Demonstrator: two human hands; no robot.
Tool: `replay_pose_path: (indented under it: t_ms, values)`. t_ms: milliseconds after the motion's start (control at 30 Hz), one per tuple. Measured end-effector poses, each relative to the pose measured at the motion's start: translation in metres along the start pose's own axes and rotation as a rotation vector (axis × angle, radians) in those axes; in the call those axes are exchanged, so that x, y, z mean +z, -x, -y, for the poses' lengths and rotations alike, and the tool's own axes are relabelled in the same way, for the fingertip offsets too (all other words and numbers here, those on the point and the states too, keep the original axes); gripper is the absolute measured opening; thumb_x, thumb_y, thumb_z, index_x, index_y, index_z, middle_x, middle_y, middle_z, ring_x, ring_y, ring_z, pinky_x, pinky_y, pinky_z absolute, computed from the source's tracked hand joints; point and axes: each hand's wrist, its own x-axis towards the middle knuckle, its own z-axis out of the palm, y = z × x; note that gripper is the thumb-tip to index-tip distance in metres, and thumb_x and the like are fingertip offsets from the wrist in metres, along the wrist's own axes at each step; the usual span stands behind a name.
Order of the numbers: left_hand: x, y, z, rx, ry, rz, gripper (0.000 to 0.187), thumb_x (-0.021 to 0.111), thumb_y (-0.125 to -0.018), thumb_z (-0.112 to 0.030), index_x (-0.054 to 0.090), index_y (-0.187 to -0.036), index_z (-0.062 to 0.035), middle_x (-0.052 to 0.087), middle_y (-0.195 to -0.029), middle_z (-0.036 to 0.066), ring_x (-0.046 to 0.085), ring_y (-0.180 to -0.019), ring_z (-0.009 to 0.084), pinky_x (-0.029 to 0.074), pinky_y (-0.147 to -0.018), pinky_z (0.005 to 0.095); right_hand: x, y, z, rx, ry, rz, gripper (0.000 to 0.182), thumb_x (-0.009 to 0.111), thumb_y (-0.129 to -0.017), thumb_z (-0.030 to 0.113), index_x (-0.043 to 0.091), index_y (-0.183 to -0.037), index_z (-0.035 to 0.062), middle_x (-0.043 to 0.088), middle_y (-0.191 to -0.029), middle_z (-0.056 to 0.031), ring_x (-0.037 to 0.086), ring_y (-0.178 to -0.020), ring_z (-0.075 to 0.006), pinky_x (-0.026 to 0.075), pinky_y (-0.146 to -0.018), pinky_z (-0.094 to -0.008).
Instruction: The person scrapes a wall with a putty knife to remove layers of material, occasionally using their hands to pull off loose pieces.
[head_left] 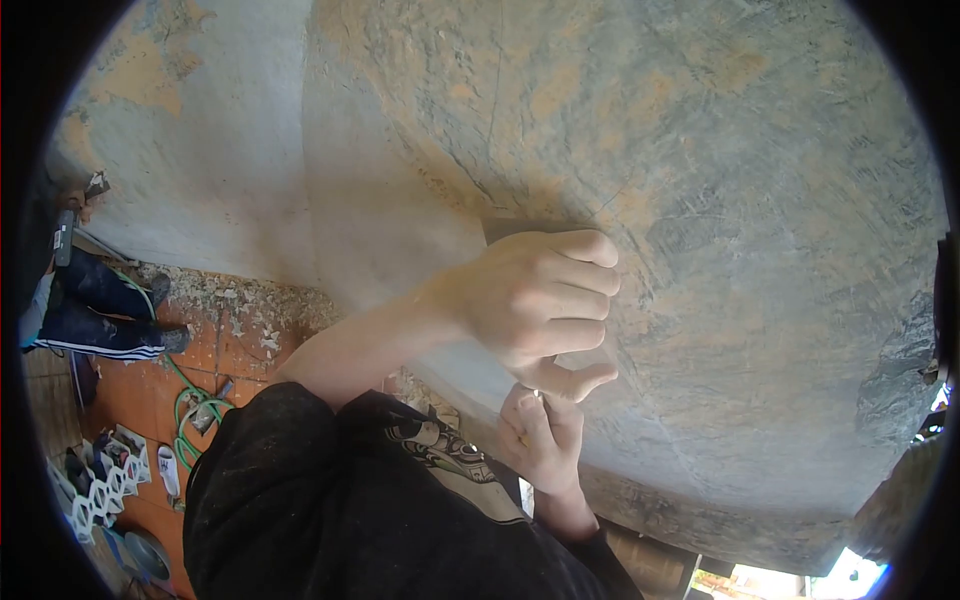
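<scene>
My left hand is closed in a fist against the wall, its back toward me and its thumb low. Behind the knuckles shows the straight edge of a flat grey tool, like a trowel blade; the fist hides most of it. Just below, my right hand is closed, thumb pressed to the fingers. A small white bit shows at its fingertips, too small to name. Both hands are close to the wall, which has patchy grey and tan plaster and cracks.
At the far left a co-worker's hand is near the wall, legs in striped trousers below. A green hose lies on orange tiles. Chips litter the wall's foot. A white zigzag rack stands lower left.
</scene>
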Motion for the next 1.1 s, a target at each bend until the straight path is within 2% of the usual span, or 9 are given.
replay_pose_path:
  t_ms: [333,433,500,800,867,900,933,1033,1100]
  values:
    - [-0.001,0.0,0.0,-0.035,0.033,-0.047,0.039,0.065,-0.08,-0.019,0.042,-0.049,-0.0091,0.041,-0.051,0.001,0.05,-0.053,0.0195,0.045,-0.067,0.0321,0.007,0.007,0.005,-0.004,-0.082,-0.08,0.015,0.044,-0.1,0.007,0.049,-0.087,0.0018,0.045,-0.06,0.0017,0.038,-0.048,-0.0039,0.029,-0.043,-0.0227]
    - [0.012,0.001,-0.005,-0.027,0.103,-0.03,0.039,0.065,-0.08,-0.02,0.043,-0.049,-0.0092,0.042,-0.05,0.001,0.051,-0.053,0.0189,0.044,-0.068,0.0317,-0.004,0.02,0.013,-0.015,0.05,-0.102,0.017,0.044,-0.1,0.007,0.049,-0.084,0.0021,0.044,-0.059,0.0034,0.038,-0.047,-0.0038,0.026,-0.044,-0.0223]
    - [0.023,-0.001,-0.011,-0.033,0.176,0.07,0.039,0.064,-0.081,-0.022,0.044,-0.05,-0.0092,0.044,-0.05,0.001,0.054,-0.057,0.0189,0.045,-0.07,0.0315,-0.025,0.034,0.007,-0.026,0.105,-0.107,0.015,0.047,-0.1,0.014,0.047,-0.093,0.0011,0.04,-0.064,-0.0001,0.035,-0.048,-0.0066,0.026,-0.042,-0.0216]
    - [0.028,-0.009,-0.014,-0.021,0.141,-0.047,0.043,0.061,-0.083,-0.023,0.041,-0.048,-0.0079,0.042,-0.05,0.001,0.052,-0.055,0.0188,0.046,-0.066,0.0314,-0.015,0.04,-0.007,0.004,-0.165,-0.269,0.012,0.051,-0.098,0.007,0.043,-0.106,0.0014,0.042,-0.069,-0.0022,0.034,-0.052,-0.0073,0.027,-0.045,-0.0219]
    - [0.031,-0.012,-0.014,-0.024,0.168,-0.073,0.043,0.061,-0.083,-0.023,0.041,-0.048,-0.0078,0.042,-0.05,0.001,0.051,-0.054,0.0186,0.045,-0.065,0.0313,-0.02,0.042,0.0,-0.149,-0.077,-0.27,0.013,0.05,-0.099,0.006,0.043,-0.108,0.0002,0.043,-0.069,-0.0023,0.035,-0.053,-0.0076,0.028,-0.046,-0.0222]
    - [0.034,-0.013,-0.014,-0.013,0.162,-0.08,0.044,0.061,-0.083,-0.022,0.041,-0.048,-0.008,0.041,-0.05,0.001,0.049,-0.053,0.0184,0.045,-0.064,0.0313,-0.026,0.036,-0.002,-0.417,0.707,-0.195,0.014,0.049,-0.099,0.008,0.044,-0.109,-0.0007,0.043,-0.068,-0.0019,0.037,-0.054,-0.0077,0.028,-0.047,-0.0226]
    - [0.035,-0.013,-0.014,-0.002,0.154,-0.09,0.044,0.061,-0.083,-0.022,0.04,-0.047,-0.0083,0.04,-0.05,0.001,0.048,-0.052,0.0181,0.044,-0.062,0.0312,-0.025,0.034,-0.002,-0.421,0.712,-0.195,0.014,0.049,-0.099,0.008,0.044,-0.109,-0.0007,0.043,-0.068,-0.0019,0.037,-0.054,-0.0077,0.028,-0.047,-0.0226]
    - [0.032,-0.012,-0.011,0.01,0.129,-0.133,0.043,0.061,-0.083,-0.022,0.04,-0.048,-0.0088,0.038,-0.049,0.0,0.047,-0.051,0.0175,0.044,-0.062,0.0308,-0.014,0.035,-0.002,-0.13,0.158,-0.169,0.012,0.049,-0.098,0.008,0.047,-0.104,-0.0029,0.044,-0.067,-0.001,0.039,-0.054,-0.0077,0.028,-0.046,-0.0226]
    - [0.03,-0.015,-0.011,0.005,0.137,-0.144,0.043,0.061,-0.083,-0.022,0.04,-0.048,-0.0088,0.038,-0.049,0.0,0.047,-0.051,0.0173,0.044,-0.062,0.0306,-0.015,0.039,0.008,-0.087,0.163,-0.197,0.011,0.049,-0.098,0.008,0.047,-0.101,-0.0028,0.044,-0.066,-0.0013,0.039,-0.053,-0.0075,0.028,-0.045,-0.0223]
